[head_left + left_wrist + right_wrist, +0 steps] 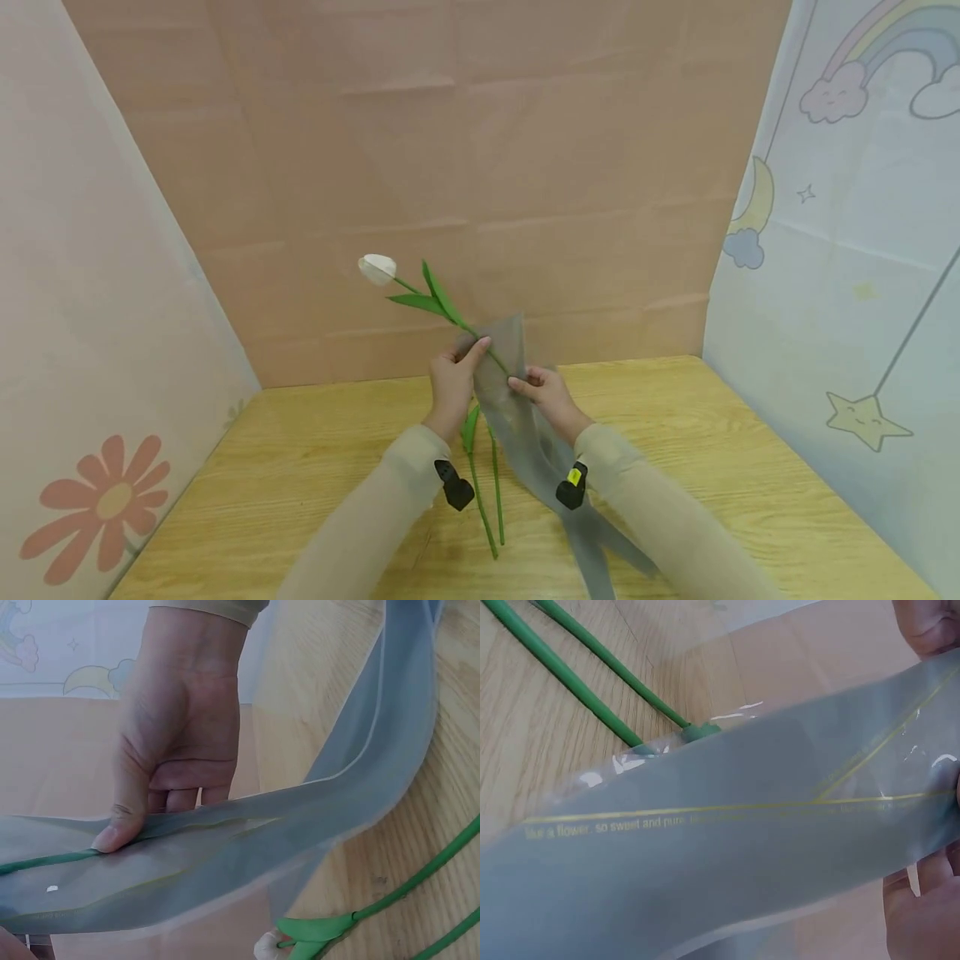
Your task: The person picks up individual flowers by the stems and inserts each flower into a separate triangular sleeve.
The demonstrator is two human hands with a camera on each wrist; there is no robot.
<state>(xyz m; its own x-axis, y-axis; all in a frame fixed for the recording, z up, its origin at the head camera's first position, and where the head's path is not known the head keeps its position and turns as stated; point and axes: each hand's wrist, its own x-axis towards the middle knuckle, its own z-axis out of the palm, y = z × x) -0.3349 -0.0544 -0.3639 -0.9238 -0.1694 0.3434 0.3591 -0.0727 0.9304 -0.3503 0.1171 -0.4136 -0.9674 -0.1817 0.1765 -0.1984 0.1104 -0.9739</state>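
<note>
A white tulip (377, 268) with a green stem and leaves is held up at a slant above the wooden table (750, 467). A translucent grey wrapping sheet (517, 408) lies against its stem and trails down to the table. My left hand (468, 350) grips the stem and the sheet's upper edge. My right hand (525, 383) pinches stem and sheet lower down; the left wrist view shows its thumb (112, 834) pressing the stem (45, 861) onto the sheet (300, 825). Gold lettering runs along the sheet (705, 847) in the right wrist view.
Two more green stems (483, 500) lie on the table under my hands, also in the right wrist view as stems (577, 667). A pale bud (266, 946) lies by one stem. Pink backdrop behind, patterned cloth panels at both sides.
</note>
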